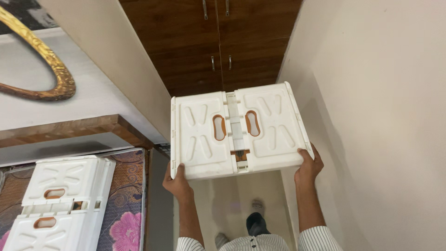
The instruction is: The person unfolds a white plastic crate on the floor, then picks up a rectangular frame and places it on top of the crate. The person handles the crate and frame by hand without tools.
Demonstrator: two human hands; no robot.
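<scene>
- Head camera, looking down: a white moulded-plastic folding crate with two orange-rimmed oval handle slots is held up in mid-air in a narrow passage, its two lid flaps meeting along a centre seam.
- The left hand grips the crate's near-left corner, fingers curled tight around the edge with the thumb on the top face.
- The right hand clamps the near-right corner, fingers wrapped over the rim and closed on the plastic.
- Both forearms rise from striped white shirt cuffs at the lower edge of the frame; a dark trouser leg and a pale sock show below the crate on the light floor.
- Beyond the crate's far edge stands a dark brown wooden wardrobe with small metal handles.
- A plain cream wall runs along the right side, close to the crate's right edge.
- To the left, well apart from the held crate, a second white folding crate of the same kind lies on a brown patterned mattress with a pink flower print.
- Above that, at the upper left, an ornate gold oval frame rests against a pale surface edged in brown wood.
</scene>
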